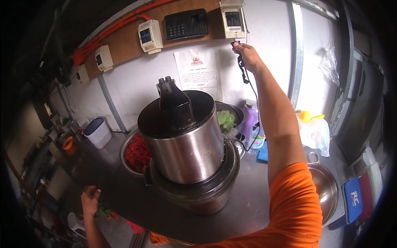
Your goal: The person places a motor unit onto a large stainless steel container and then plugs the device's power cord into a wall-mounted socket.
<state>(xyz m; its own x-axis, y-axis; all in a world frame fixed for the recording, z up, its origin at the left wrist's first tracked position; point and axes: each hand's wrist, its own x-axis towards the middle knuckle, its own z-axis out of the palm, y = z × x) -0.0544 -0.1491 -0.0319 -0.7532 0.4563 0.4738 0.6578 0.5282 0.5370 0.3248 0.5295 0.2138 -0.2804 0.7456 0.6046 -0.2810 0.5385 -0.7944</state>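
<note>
Single view from person's head, left camera of side-by-side fisheye pair. Faces forward and down, upright, across metal surface to far wall. Close range: orange sleeve nearest lens at near right, steel machine mid-view, farther off. Wide field; straight edges bow toward rim, dark circular border fills corners.

Your right hand has a black plug pinched just under the wall breaker box. Cord drops to the steel-drum appliance on the metal table. Your left hand is empty, near the table's front edge. Red shreds sit in a steel bowl left of the drum.
</note>
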